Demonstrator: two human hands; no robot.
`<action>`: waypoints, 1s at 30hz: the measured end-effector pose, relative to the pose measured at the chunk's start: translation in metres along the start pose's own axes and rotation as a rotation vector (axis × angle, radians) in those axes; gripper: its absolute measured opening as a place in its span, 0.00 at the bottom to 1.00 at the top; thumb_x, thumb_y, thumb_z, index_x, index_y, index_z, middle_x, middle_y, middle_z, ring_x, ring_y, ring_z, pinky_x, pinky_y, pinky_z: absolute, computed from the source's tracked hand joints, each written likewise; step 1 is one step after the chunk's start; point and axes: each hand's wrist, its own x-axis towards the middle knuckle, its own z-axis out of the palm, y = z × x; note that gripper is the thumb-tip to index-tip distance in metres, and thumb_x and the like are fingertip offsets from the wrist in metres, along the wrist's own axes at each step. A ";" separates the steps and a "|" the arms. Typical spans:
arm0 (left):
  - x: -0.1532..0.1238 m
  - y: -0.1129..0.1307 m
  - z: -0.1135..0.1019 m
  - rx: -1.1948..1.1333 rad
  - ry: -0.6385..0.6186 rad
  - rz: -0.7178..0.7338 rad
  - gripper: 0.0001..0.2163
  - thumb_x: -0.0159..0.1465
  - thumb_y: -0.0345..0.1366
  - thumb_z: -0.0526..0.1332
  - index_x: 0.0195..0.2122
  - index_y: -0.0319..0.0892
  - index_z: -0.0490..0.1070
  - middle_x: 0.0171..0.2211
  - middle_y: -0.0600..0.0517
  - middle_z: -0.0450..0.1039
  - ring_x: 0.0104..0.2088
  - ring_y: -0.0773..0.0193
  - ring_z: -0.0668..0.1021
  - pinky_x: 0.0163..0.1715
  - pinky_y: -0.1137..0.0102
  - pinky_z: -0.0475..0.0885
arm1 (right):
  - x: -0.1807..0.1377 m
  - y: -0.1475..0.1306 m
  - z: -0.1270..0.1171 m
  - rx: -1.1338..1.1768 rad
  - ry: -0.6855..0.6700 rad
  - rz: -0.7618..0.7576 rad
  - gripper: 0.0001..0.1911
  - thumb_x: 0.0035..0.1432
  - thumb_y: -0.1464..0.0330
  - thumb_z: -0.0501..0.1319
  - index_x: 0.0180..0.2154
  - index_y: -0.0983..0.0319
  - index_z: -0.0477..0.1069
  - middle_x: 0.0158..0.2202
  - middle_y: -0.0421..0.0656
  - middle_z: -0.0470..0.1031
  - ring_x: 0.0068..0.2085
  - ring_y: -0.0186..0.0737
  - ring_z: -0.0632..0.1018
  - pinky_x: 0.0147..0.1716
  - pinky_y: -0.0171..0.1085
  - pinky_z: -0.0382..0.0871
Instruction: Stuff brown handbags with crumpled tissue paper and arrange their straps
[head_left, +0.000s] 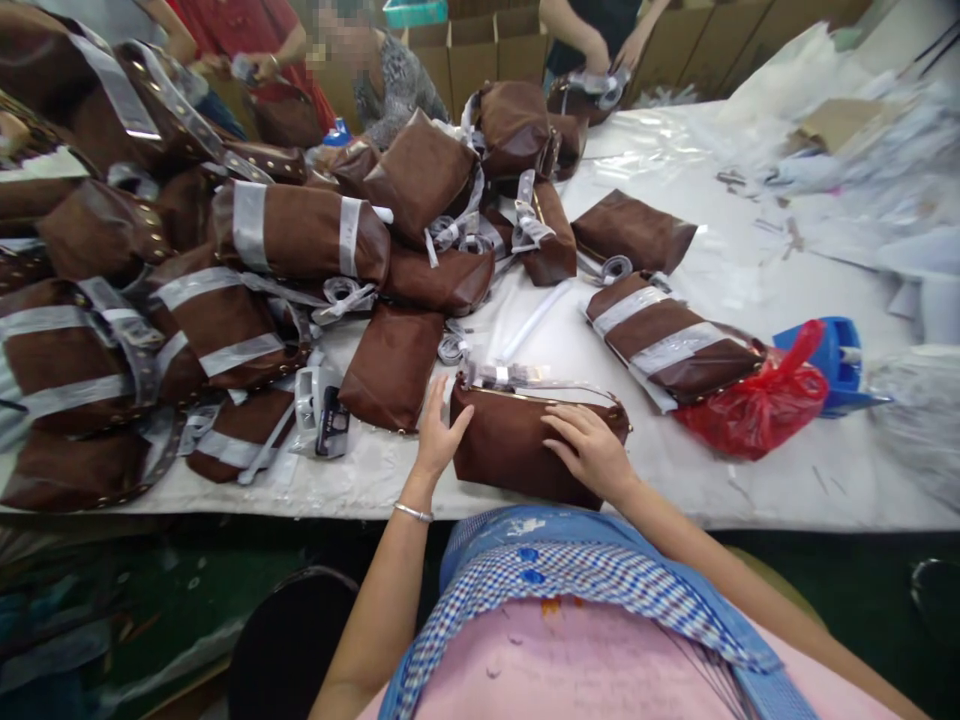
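Head view: both hands on brown bag at table edge.

My left hand presses the left end of the brown bag at the table's near edge; my right hand lies flat on its top. Right of the bag sits a red plastic bag; left of it, piled brown bags.

Long white table, cardboard boxes along the far side, dark green floor beneath.
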 end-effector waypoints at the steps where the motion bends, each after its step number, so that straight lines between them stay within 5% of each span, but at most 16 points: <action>1: -0.003 -0.005 0.001 -0.038 -0.037 -0.069 0.38 0.63 0.42 0.65 0.69 0.49 0.47 0.70 0.45 0.49 0.68 0.54 0.58 0.67 0.56 0.55 | -0.011 0.003 -0.001 -0.047 0.001 0.009 0.22 0.66 0.61 0.58 0.60 0.59 0.66 0.61 0.48 0.69 0.63 0.49 0.67 0.65 0.52 0.56; 6: -0.017 -0.027 0.025 -0.292 -0.263 -0.424 0.51 0.58 0.47 0.69 0.71 0.47 0.31 0.70 0.38 0.46 0.67 0.48 0.60 0.65 0.50 0.55 | -0.040 0.029 0.023 -0.261 -0.007 0.259 0.37 0.61 0.54 0.62 0.66 0.61 0.57 0.70 0.53 0.50 0.70 0.61 0.52 0.64 0.60 0.54; 10: -0.027 -0.035 0.041 -0.501 -0.333 -0.452 0.51 0.58 0.44 0.69 0.71 0.49 0.30 0.67 0.39 0.55 0.63 0.52 0.68 0.63 0.54 0.61 | -0.040 0.050 0.038 -0.280 -0.062 0.278 0.37 0.61 0.55 0.62 0.67 0.59 0.55 0.70 0.52 0.51 0.69 0.59 0.53 0.63 0.58 0.56; 13: -0.038 -0.032 0.032 -0.319 -0.394 -0.467 0.50 0.59 0.44 0.68 0.71 0.49 0.30 0.63 0.37 0.62 0.58 0.49 0.73 0.57 0.50 0.68 | -0.046 0.054 0.029 -0.298 -0.080 0.246 0.38 0.61 0.59 0.63 0.68 0.58 0.53 0.71 0.51 0.50 0.70 0.57 0.52 0.65 0.58 0.52; 17: -0.038 0.001 0.022 0.288 -0.313 0.005 0.46 0.59 0.43 0.68 0.71 0.48 0.40 0.69 0.39 0.50 0.68 0.44 0.58 0.64 0.45 0.58 | -0.051 0.051 0.016 -0.307 -0.127 0.150 0.40 0.59 0.67 0.64 0.68 0.59 0.51 0.71 0.50 0.48 0.70 0.55 0.50 0.67 0.57 0.46; 21: -0.023 0.037 0.041 0.623 -0.479 0.461 0.39 0.60 0.38 0.68 0.69 0.47 0.50 0.70 0.43 0.50 0.70 0.47 0.52 0.67 0.47 0.51 | -0.041 0.056 0.016 -0.305 -0.149 0.040 0.38 0.58 0.71 0.65 0.67 0.61 0.54 0.68 0.50 0.56 0.67 0.56 0.57 0.65 0.53 0.52; 25: -0.029 0.022 0.056 0.713 -0.504 0.593 0.28 0.62 0.34 0.66 0.64 0.46 0.62 0.62 0.43 0.65 0.62 0.48 0.66 0.60 0.54 0.63 | -0.041 0.071 0.022 -0.308 -0.133 -0.091 0.28 0.62 0.72 0.60 0.64 0.61 0.62 0.57 0.50 0.71 0.55 0.51 0.70 0.56 0.47 0.64; 30: -0.059 -0.016 0.053 0.731 -0.495 0.578 0.23 0.69 0.31 0.55 0.64 0.53 0.61 0.52 0.47 0.73 0.52 0.55 0.73 0.56 0.58 0.63 | -0.059 0.084 0.038 -0.253 -0.064 -0.179 0.19 0.67 0.73 0.54 0.57 0.57 0.69 0.48 0.46 0.76 0.50 0.44 0.72 0.51 0.44 0.65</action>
